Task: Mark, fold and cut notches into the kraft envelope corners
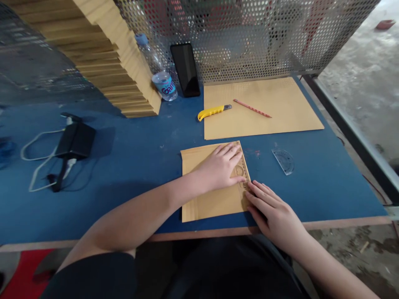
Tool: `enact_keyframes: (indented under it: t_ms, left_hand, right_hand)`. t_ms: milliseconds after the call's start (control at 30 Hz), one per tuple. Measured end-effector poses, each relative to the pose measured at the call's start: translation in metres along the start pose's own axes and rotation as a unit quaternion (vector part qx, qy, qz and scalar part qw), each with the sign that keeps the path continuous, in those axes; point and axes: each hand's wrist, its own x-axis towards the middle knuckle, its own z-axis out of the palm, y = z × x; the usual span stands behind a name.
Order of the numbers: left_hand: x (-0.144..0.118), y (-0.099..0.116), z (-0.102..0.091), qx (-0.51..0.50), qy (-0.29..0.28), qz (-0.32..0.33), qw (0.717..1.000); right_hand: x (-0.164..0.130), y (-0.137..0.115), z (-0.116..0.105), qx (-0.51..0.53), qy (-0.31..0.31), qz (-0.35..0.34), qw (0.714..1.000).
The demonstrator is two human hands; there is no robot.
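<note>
Tan paper lies flat, close to the front edge of the blue table. The left hand rests open across it, partly over a clear stencil ruler set along its right side; the right hand has its fingertips at that edge (whether they pinch it, I cannot tell). The sheet looks light, fairly stiff and easily creased, probably best held by its free left side.

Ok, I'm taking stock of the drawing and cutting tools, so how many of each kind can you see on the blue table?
Yellow cutter: 1
Pencil: 1
Protractor: 1
Stencil ruler, partly under the left hand: 1
Total: 4
</note>
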Motion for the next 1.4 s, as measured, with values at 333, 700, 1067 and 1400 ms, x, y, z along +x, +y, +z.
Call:
enact_keyframes:
  t_ms: [333,700,1067,1400]
  left_hand:
    - [0.0,0.001,0.002,-0.02,-0.012,-0.017,1.0]
    - [0.002,0.002,-0.001,-0.017,-0.025,-0.021,0.999]
    - [0.001,0.002,0.002,-0.006,-0.009,-0.014,1.0]
    - [0.002,0.003,-0.001,-0.008,-0.014,-0.01,1.0]
  right_hand:
    - [0.003,0.002,-0.002,-0.035,-0.02,-0.005,0.999]
    - [0.015,0.034,-0.051,-0.007,-0.043,0.036,0.998]
    - [0.044,0.155,-0.058,-0.13,-0.115,0.144,0.974]
    - [0.09,0.177,-0.079,-0.029,-0.222,0.223,0.949]
